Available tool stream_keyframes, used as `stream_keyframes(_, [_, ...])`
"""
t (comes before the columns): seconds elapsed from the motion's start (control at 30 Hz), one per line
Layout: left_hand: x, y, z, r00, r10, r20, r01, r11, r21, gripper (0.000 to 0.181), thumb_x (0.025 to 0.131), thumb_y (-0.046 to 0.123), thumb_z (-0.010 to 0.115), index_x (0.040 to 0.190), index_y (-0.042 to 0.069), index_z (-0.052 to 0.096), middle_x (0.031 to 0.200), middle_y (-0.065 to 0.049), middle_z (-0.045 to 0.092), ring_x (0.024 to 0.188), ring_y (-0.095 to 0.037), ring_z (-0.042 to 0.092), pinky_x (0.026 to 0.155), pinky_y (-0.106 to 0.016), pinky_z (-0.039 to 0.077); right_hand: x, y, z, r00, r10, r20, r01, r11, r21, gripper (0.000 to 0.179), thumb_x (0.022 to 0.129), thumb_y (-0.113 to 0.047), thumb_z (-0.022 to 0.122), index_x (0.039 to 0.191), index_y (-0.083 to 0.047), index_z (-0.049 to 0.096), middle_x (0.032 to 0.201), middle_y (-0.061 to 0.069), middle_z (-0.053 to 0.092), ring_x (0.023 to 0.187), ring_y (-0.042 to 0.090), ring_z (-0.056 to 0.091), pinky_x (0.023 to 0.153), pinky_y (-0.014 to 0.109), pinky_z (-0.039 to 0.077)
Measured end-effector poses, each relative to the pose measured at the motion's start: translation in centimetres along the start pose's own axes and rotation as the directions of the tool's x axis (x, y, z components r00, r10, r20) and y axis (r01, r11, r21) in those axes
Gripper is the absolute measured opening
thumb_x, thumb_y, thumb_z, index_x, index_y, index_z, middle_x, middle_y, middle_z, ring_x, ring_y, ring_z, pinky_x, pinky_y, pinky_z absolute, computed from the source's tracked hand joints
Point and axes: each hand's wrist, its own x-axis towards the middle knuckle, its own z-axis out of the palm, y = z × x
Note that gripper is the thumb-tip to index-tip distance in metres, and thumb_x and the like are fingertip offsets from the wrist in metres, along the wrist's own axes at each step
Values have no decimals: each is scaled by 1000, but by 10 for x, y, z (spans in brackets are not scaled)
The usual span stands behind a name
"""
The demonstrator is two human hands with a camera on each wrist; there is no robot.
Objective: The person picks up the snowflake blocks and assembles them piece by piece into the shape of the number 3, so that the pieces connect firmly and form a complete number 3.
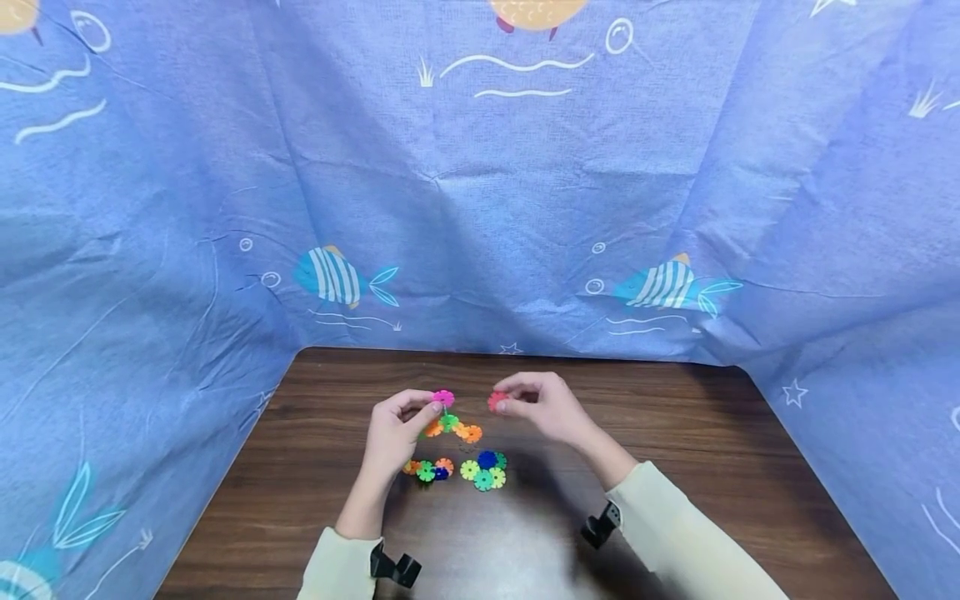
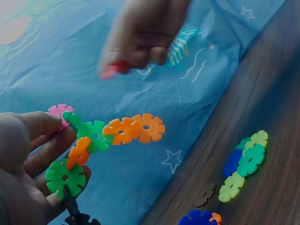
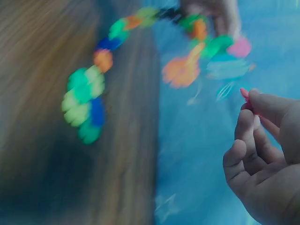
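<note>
My left hand (image 1: pixel 390 433) pinches a chain of interlocking, notched plastic discs by its pink disc (image 1: pixel 443 398). Next to the pink piece, green discs (image 2: pixel 93 136) are slotted in, and a branch of orange discs (image 2: pixel 147 127) sticks out toward the right. Another part of the chain hangs past the fingers, through a green disc (image 2: pixel 64 178) to black pieces (image 2: pixel 82 218). To the right, my right hand (image 1: pixel 551 408) holds a single red disc (image 1: pixel 497 402) between thumb and fingertips, apart from the chain.
On the brown wooden table (image 1: pixel 675 467) lies a cluster of yellow, green and blue discs (image 1: pixel 483 479). More joined discs (image 1: pixel 425 471) sit left of it, near the left wrist. A dark brown disc (image 2: pixel 206 194) lies close by. Blue printed cloth (image 1: pixel 480 208) walls the table's back and sides.
</note>
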Motion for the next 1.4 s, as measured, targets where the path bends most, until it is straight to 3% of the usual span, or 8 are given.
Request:
stream_keyframes(0.13, [-1,1,1,1000,15,12,-15,1000,14,14,92,13,78,102,3,78,93,-17,77,77,-12,68,67,-25,55,14,-24,8,999,-44,15,44,999,14,27,91,-24,80,115,-12,77,91,1,78,73,33,69,59,30,56])
stream_keyframes(0.4, [-2,5,5,1000,-1,13,0,999,51,12,92,8,77,103,3,78,91,-17,76,72,-15,64,64,-25,53,27,-30,24,997,-76,-22,76,997,-3,27,90,-23,81,113,-10,78,88,4,77,67,10,62,57,23,49])
stream_keyframes(0.53, [-6,17,8,1000,-15,9,14,997,79,10,93,2,74,101,-1,77,90,-20,75,71,-19,64,64,-24,53,28,-27,27,997,-73,-23,73,997,6,29,89,-23,82,114,-8,78,87,7,77,68,11,62,58,22,49])
stream_keyframes(0.67, [-10,28,10,1000,-4,7,4,996,87,9,93,0,73,100,-3,76,89,-20,74,72,-20,65,65,-22,52,26,-29,26,997,-67,24,67,998,5,33,90,-22,81,119,-6,76,91,6,78,73,17,66,62,23,53])
stream_keyframes(0.87, [-8,11,9,1000,23,-1,-23,996,89,9,93,5,76,101,2,78,90,-17,76,71,-17,62,64,-22,52,23,-29,26,991,-72,114,70,997,14,37,94,-16,77,128,-4,70,94,9,75,77,17,65,65,22,53])
stream_keyframes(1.0, [-7,1,8,998,56,14,-57,995,76,10,92,12,78,99,6,79,89,-13,76,73,-20,63,64,-23,53,24,-30,29,988,-87,129,89,996,-7,32,97,-18,73,127,-5,71,92,6,75,76,13,63,66,22,52])
stream_keyframes(1.2, [-8,1,11,996,82,16,-83,995,56,8,91,11,79,96,4,79,85,-13,76,73,-19,66,64,-23,55,26,-31,33,988,-104,115,106,994,-10,30,91,-9,71,120,-2,74,87,1,76,73,8,65,68,23,55])
stream_keyframes(1.4, [-8,3,12,998,58,29,-60,996,67,8,91,9,78,97,3,78,87,-15,76,75,-24,67,65,-22,54,24,-26,33,989,-87,121,86,996,16,31,93,-13,74,123,-2,73,90,3,77,77,11,67,70,23,56])
